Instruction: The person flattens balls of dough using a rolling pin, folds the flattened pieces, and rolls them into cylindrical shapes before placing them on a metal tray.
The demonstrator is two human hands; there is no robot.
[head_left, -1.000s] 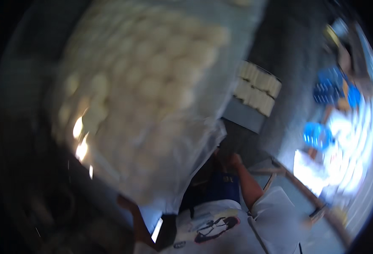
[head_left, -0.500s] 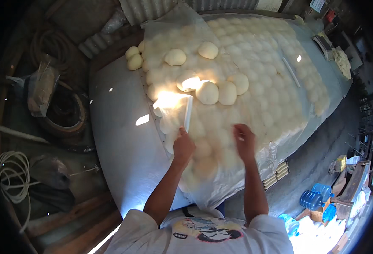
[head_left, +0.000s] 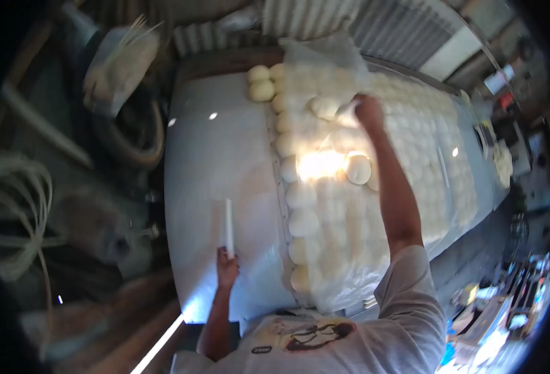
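Low over the bare left part of the table, my left hand (head_left: 227, 269) is closed around the lower end of a slim white stick (head_left: 229, 225), which points away from me. My right arm stretches far forward; my right hand (head_left: 370, 113), a little blurred, is closed on a pale dough ball (head_left: 347, 116). Close by, another dough ball (head_left: 322, 107) rests on the clear plastic sheet (head_left: 343, 283). A further loose ball (head_left: 358, 169) sits nearer, partly beside my forearm. Many dough balls lie in rows beneath the sheet, with some uncovered along its left edge (head_left: 303, 222).
The smooth grey table (head_left: 194, 149) spans the middle. Uncovered dough balls (head_left: 262, 90) sit at its far edge. A second white stick (head_left: 443, 167) lies on the sheet at right. Coiled hose (head_left: 22, 206) and a tyre (head_left: 147, 134) are at left, corrugated metal (head_left: 306, 22) behind.
My left hand has moved left with the stick, off the sheet and over the bare table. My right hand has reached forward to a dough ball. The view has turned.
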